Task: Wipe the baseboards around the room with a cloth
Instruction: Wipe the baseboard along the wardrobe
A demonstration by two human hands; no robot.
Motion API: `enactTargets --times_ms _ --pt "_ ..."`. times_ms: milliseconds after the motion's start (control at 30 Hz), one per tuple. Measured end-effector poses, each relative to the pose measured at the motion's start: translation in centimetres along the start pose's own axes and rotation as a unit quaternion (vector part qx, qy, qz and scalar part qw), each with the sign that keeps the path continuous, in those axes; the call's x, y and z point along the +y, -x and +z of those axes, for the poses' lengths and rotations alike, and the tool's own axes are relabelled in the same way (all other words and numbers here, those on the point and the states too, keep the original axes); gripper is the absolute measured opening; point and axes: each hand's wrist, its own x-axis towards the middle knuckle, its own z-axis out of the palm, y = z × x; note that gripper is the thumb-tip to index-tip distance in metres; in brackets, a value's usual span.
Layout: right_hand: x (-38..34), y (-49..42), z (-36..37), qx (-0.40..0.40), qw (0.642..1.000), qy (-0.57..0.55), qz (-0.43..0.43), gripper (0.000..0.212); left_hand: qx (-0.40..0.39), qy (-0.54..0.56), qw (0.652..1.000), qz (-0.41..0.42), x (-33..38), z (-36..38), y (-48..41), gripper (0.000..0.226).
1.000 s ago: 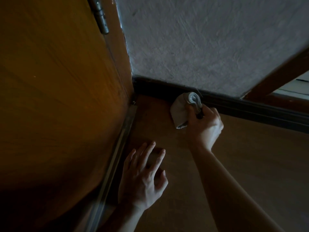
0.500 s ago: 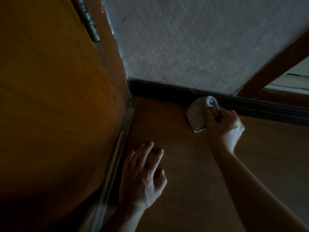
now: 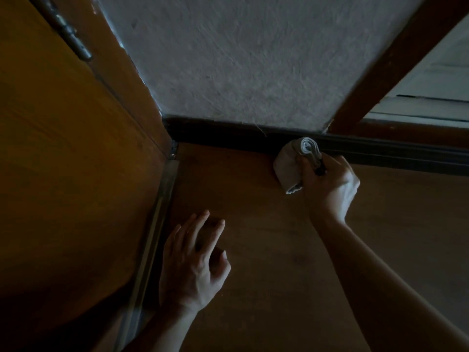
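Baseboard (image 3: 228, 138), a dark strip of wood trim at the foot of the rough grey plaster wall (image 3: 241, 72), runs from the corner by the orange-brown wooden door (image 3: 63, 161) off toward your right, and that is where things could slip. Starting at the left, the door stands close against your working space with a metal hinge (image 3: 71, 39) high up and a dull metal threshold strip (image 3: 152, 237) along its foot; if the door swings, it could catch your left hand (image 3: 190, 262), which lies open with fingers spread on the brown wooden floor (image 3: 253, 275), taking your weight. Should that palm slide on the smooth boards, you would likely lurch forward. Further right, your right hand (image 3: 330, 186) is closed tight around the bunched pale grey cloth (image 3: 291, 166), pressed against the baseboard's face just left of the dark brown wooden post (image 3: 380, 72). Because the cloth is wadded into a small roll, it probably touches only a narrow band, so the top ledge and the cobweb strands near the post may be missed. The light is dim, so remaining dust is hard to judge.
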Motion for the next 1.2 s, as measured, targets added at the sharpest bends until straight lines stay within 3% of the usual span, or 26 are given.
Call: enactTargets --times_ms 367,533,700,900,1200 --pt "-0.2 -0.3 0.2 -0.028 1.0 0.011 0.003 0.036 -0.033 -0.009 0.999 -0.017 0.4 -0.4 -0.2 0.065" --pt "-2.5 -0.5 2.0 -0.1 0.994 0.01 -0.04 0.036 -0.064 -0.011 0.997 -0.032 0.9 -1.2 0.0 0.064" --pt "-1.2 -0.3 2.0 -0.082 0.996 0.003 -0.037 0.036 -0.053 -0.002 0.998 -0.028 0.7 -0.9 0.1 0.063" --pt "-4.5 0.9 5.2 -0.093 0.993 -0.026 -0.063 0.031 -0.048 -0.001 0.999 -0.019 0.7 -0.9 0.2 0.065" --pt "-5.2 1.2 4.6 -0.106 0.994 -0.037 0.003 0.029 -0.12 -0.006 0.992 -0.031 2.1 -3.2 -0.8 0.074"
